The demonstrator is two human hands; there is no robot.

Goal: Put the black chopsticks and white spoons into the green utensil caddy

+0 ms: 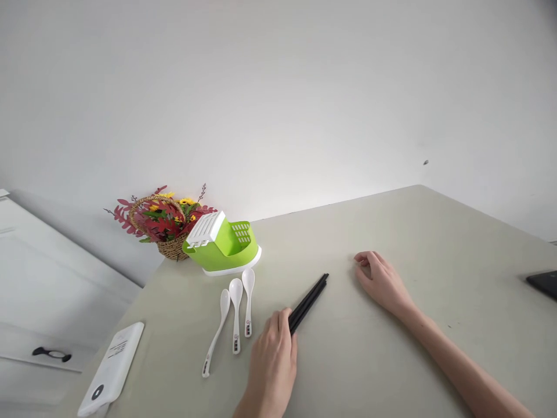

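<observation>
A smooth, pale grey-green table point(369, 360) with several things on it.
Three glossy white long-handled spoons point(235, 287) lie before a green-and-white plastic holder point(209, 256); at its left stands a brown woven flower basket point(172, 249). Near the left edge lies a flat white rectangular device point(117, 348), at the right a flat black object point(543, 283) (its kind, I cannot tell).

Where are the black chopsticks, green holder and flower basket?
Black chopsticks point(310, 302): head view, on the middle of their bare length.
Green holder point(220, 260): head view, on its outer front wall.
Flower basket point(171, 249): head view, on its woven side below the flowers.
</observation>
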